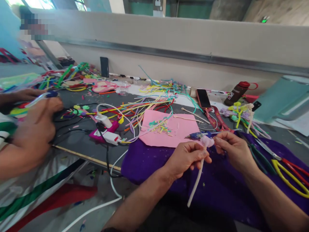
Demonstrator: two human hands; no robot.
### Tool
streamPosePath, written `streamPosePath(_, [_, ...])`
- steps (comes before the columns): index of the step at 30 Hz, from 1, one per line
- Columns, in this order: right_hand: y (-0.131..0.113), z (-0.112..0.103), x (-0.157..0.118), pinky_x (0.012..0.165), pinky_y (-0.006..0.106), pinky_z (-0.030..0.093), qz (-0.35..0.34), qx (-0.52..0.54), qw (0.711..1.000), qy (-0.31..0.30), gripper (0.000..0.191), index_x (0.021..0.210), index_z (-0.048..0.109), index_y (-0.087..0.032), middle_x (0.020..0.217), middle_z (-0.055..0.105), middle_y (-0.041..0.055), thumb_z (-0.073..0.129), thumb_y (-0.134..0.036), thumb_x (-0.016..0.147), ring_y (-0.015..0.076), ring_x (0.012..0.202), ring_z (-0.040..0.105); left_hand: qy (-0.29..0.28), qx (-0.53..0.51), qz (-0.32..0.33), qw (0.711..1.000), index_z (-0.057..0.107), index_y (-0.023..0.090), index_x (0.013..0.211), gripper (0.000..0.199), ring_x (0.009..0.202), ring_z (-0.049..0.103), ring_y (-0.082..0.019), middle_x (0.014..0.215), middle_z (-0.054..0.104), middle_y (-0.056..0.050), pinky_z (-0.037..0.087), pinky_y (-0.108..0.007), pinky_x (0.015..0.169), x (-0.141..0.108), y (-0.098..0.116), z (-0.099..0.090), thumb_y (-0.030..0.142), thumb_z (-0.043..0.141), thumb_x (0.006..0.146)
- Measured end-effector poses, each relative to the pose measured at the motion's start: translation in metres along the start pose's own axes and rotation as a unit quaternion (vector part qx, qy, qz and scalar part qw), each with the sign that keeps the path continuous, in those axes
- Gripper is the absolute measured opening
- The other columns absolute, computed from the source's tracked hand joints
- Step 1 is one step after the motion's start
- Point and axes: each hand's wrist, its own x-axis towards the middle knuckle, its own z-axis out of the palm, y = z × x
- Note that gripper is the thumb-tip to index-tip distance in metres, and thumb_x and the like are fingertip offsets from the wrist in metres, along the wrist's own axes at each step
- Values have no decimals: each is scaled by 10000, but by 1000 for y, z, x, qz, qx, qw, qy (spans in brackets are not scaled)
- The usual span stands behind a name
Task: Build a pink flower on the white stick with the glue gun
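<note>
My left hand (189,158) is closed on a white fuzzy pipe cleaner stem (197,187), whose free end hangs down toward me. At the top of this stem sits a pale pink fuzzy flower (207,140). My right hand (235,149) has its thumb and fingertips pinched together at the flower's right edge. Just behind the flower lies a blue glue gun (200,134), its nozzle pointing left, partly hidden by the flower. Beneath is a pink sheet (154,137) with small cut pipe cleaner bits (160,125) scattered over it. Purple cloth (145,161) spreads under my hands.
Red-and-yellow-handled scissors (289,172) and dark green pliers (260,158) lie at right. A phone (203,98), a brown bottle (238,93) and finished stems (241,117) stand behind. Plugs and cables sit on a purple power strip (96,137). A co-worker's hands (42,109) work at left.
</note>
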Motion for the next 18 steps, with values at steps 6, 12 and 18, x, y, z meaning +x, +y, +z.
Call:
streamPosePath(6, [-13,20,26,394,187,328,-2,-65,995,-71,192,821,584,-162,572,542,-19,598,-337,743,72,436,444,2,-64,-40,997,542,120,665,214,386,458,-34,655,650,-47,255,-156,341,-18,-10,-12,314,625,700])
streamPosePath(12, [-16,57,60,475,198,381,-92,-181,962,-182,150,790,618,-145,618,580,-4,549,-274,759,83,491,488,105,-125,-21,986,553,121,675,190,356,438,-24,617,641,-29,247,-139,323,-38,-16,-31,296,612,719])
streamPosePath(18, [-14,80,90,521,196,362,-182,-319,909,-195,135,789,644,-158,681,626,8,517,-204,772,96,557,524,170,-147,16,974,578,126,664,180,348,425,-14,608,624,-8,252,-122,319,-57,-18,-51,292,616,721])
